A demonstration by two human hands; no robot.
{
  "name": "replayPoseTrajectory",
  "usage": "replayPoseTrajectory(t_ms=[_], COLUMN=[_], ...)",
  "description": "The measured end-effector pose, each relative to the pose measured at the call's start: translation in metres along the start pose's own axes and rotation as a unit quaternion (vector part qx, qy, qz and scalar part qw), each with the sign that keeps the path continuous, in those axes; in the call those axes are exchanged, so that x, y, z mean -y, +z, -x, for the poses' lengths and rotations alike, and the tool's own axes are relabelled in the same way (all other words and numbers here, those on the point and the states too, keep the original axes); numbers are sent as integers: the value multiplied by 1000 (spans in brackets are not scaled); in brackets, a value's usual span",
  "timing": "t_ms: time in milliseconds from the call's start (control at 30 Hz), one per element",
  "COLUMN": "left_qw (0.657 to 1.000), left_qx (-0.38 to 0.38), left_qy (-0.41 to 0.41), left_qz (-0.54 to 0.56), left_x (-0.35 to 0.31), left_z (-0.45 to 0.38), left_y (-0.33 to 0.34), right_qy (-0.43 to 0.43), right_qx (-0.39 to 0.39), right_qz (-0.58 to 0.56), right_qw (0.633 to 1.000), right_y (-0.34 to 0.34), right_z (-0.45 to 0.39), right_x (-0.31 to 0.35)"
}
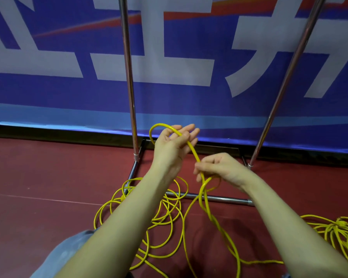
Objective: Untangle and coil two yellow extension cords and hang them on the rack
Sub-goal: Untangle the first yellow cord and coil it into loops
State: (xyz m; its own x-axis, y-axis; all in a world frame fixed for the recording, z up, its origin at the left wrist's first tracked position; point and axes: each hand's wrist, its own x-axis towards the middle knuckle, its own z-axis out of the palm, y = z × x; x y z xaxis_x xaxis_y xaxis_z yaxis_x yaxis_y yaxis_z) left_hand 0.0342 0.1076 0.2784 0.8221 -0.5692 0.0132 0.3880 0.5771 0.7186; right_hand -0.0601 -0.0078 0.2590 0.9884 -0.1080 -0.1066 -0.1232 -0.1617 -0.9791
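Both hands work above a red floor (38, 177), in front of a metal rack (131, 93) whose two uprights rise against a blue banner (58, 93) at the far side. The left hand (173, 145) is raised, palm up, its fingers loosely spread, and a yellow cord (192, 146) loops over it and runs down across the palm. The right hand (219, 167), just near and right of it, has its grip pinched on the same cord where the strand doubles into a small loop. Below, this cord spreads in loose tangled rings on the floor between the forearms, some lying across the rack's near base bar (219, 198). A second cord bundle (338, 229) lies at the right edge, well apart from the hands. Bare floor stretches to the left of the tangle
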Motion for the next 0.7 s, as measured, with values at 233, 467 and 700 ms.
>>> replayPoseTrajectory(t_ms=[233, 467, 700], left_qw=[996, 998, 996], left_qx=[-54, -44, 30], left_qy=[18, 25, -6], left_qz=[75, 40, -85], left_x=[-14, -6, 16], left_z=[-4, -3, 7], left_y=[-4, -4, 1], right_qy=[51, 45, 11], right_qx=[50, 1, -29], right_qz=[57, 31, -43], right_qw=[996, 999, 999], right_y=[-20, -27, -23], right_z=[7, 9, 8], right_x=[-16, -17, -10])
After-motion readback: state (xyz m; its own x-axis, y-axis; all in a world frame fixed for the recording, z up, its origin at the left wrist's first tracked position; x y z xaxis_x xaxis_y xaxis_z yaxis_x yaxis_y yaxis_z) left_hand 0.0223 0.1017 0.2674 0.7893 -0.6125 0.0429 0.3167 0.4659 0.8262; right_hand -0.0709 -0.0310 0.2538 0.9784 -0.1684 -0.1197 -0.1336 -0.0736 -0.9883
